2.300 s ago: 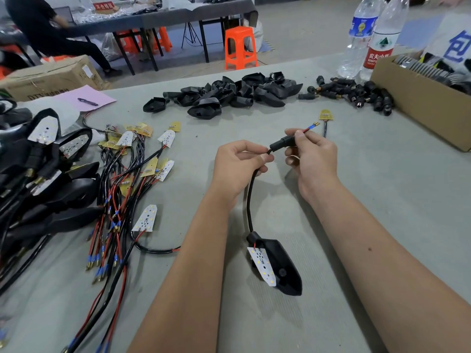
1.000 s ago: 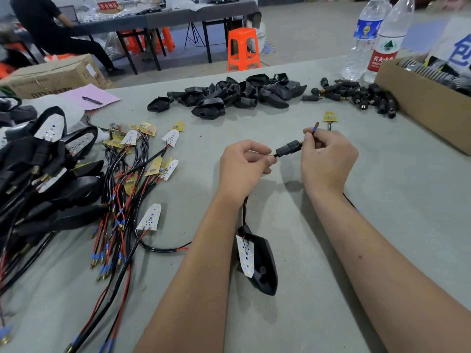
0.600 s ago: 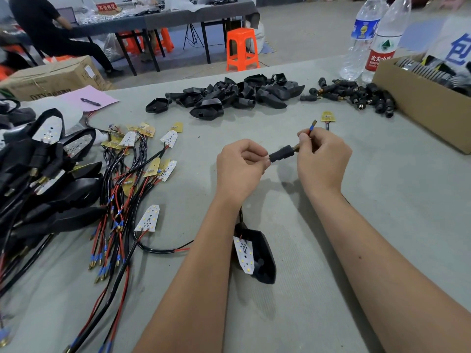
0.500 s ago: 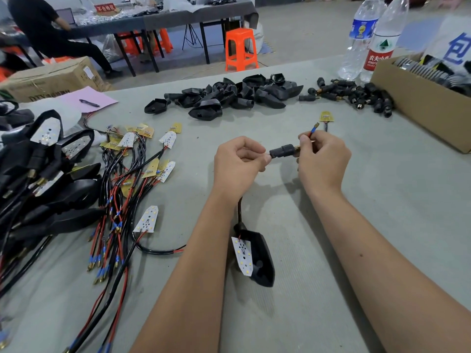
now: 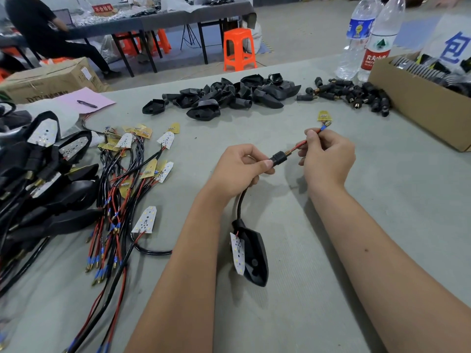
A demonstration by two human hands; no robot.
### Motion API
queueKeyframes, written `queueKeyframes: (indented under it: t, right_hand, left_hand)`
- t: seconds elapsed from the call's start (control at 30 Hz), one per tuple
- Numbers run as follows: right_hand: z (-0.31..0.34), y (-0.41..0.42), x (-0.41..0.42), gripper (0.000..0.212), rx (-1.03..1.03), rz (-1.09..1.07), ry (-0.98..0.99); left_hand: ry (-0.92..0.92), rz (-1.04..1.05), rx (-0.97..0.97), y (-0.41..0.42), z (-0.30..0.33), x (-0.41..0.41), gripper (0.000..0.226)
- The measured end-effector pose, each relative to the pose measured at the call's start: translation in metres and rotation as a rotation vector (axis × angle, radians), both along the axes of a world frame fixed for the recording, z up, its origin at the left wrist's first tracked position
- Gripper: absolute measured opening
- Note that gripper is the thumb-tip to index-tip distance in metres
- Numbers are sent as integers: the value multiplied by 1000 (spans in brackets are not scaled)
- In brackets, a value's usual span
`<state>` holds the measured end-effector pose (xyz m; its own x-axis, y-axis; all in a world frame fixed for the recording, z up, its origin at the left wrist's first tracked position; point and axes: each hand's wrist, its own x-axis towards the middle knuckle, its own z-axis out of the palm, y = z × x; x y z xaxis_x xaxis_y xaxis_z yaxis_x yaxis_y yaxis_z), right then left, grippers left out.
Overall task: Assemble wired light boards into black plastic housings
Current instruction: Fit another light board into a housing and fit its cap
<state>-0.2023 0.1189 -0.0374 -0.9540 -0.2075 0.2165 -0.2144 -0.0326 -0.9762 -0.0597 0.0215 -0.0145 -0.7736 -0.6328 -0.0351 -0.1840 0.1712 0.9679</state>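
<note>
My left hand pinches a small black threaded stem that sits on a black cable. My right hand pinches the red wires that come out of the stem's far end, their blue-tipped ends poking up past my fingers. The cable runs down to a black plastic housing lying on the table between my forearms, with a white light board standing tilted on its left edge.
Loose wired light boards lie left of my arms, with finished housings stacked further left. Empty black housings and black stems are heaped at the back. A cardboard box and two water bottles stand right.
My right hand has pulled the red wires further out of the stem, so more wire shows between my hands. The housing has shifted a little on the table.
</note>
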Motion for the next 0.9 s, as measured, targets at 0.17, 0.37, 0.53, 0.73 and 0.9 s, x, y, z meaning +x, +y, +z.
queueKeyframes:
  t: [0.17, 0.37, 0.53, 0.73, 0.9]
  right_hand:
    - [2, -2, -2, 16, -200, 17, -174]
    - [5, -6, 8, 10, -188, 413, -281]
    - [8, -2, 6, 12, -229, 393, -326]
    - [6, -4, 4, 20, -382, 225, -390]
    - [6, -6, 3, 16, -420, 295, -467]
  left_hand:
    - [42, 1, 63, -1, 3, 5, 8]
    - [120, 100, 87, 2, 0, -1, 7]
    - [120, 58, 140, 0, 0, 0, 7]
    - [84, -11, 228, -7, 1, 8, 11]
    - [125, 62, 252, -9, 1, 10, 11]
